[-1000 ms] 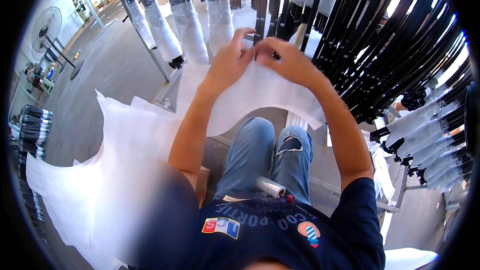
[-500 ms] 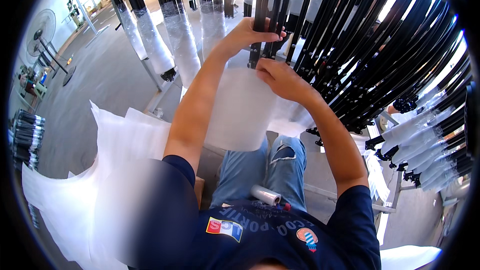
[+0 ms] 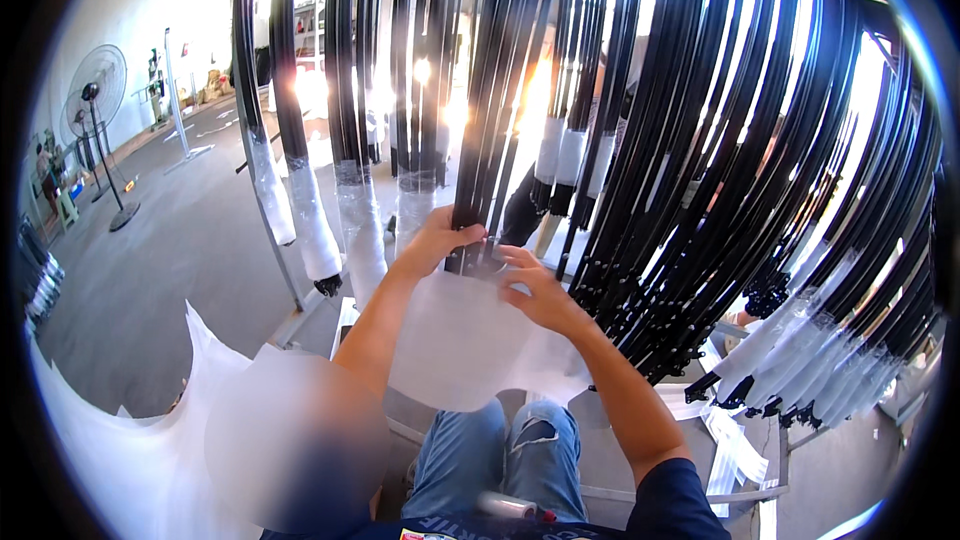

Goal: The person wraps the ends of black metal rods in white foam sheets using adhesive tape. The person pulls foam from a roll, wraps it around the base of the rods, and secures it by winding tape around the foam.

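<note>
Long thin black bars (image 3: 492,110) hang in a bundle in front of me. My left hand (image 3: 436,244) is closed around the bundle's lower part, its thumb across the front. A white, translucent foam sheet (image 3: 450,345) hangs below that hand, its top edge against the lower ends of the bars. Beside the bundle, on its right, my right hand (image 3: 538,290) has its fingers spread and bent, with the fingertips close to the bars and the sheet's upper edge. Whether they touch is hard to see.
Bundles with wrapped lower ends (image 3: 315,230) hang at the left; many bare black bars (image 3: 660,240) crowd the right. White sheets (image 3: 130,440) are piled at my left. A clear film roll (image 3: 508,506) lies on my lap. A standing fan (image 3: 95,100) is far left.
My view has tilted up, so the hands and bars sit lower. My right hand's fingers, bunched at the sheet's top edge before, are now spread. The left hand still grips the bars.
</note>
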`<state>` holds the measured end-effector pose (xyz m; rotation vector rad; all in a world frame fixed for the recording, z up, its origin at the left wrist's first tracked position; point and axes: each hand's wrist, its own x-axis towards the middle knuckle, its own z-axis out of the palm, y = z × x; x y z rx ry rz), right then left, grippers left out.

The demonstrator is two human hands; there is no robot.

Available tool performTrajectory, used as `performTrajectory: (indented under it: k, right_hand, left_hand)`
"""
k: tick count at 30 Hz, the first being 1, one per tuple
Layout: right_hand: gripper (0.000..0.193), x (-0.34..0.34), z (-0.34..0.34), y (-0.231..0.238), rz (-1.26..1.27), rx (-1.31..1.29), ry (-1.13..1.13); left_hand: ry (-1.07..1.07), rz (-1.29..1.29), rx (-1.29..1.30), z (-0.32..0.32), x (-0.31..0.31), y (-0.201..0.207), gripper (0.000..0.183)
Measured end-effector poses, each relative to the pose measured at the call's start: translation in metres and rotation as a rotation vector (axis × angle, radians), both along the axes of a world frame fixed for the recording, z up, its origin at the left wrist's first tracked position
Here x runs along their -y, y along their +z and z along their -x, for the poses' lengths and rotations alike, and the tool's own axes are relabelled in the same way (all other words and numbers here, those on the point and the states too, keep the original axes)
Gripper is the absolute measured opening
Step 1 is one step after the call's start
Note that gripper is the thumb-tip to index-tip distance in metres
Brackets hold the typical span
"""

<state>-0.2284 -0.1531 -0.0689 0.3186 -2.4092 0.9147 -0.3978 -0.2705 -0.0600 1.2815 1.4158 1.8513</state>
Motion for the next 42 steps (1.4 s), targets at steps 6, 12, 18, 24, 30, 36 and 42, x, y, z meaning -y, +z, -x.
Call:
performTrajectory:
  k: [6,12,18,24,30,36,42]
  right_hand:
    - [0.006,-0.011,0.008,-0.001,0.074,0.147,-0.211]
    - [0.007,-0.014,-0.007,0.006,-0.102,0.291,-0.189]
    - [0.009,-0.023,-0.007,0.001,-0.110,0.313,-0.154]
    - [0.003,-0.021,-0.008,0.003,-0.111,0.328,-0.151]
    - [0.004,-0.002,-0.006,0.015,-0.168,0.282,-0.077]
    - [0.004,-0.001,0.001,0.005,-0.099,0.275,-0.076]
    - [0.007,-0.003,0.001,0.002,-0.099,0.168,-0.097]
  left_hand:
    - [-0.029,0.034,-0.052,-0.014,0.009,0.015,0.029]
    - [-0.062,-0.070,0.099,0.018,0.037,0.008,0.027]
    - [-0.053,-0.123,0.105,0.023,0.046,0.010,0.024]
    - [-0.058,-0.131,0.033,0.018,0.046,0.009,0.020]
    - [-0.151,-0.095,-0.035,0.011,0.031,0.006,0.025]
    - [-0.134,0.002,-0.025,-0.021,0.018,0.022,0.030]
    - [-0.142,0.051,0.076,-0.006,0.007,0.010,0.042]
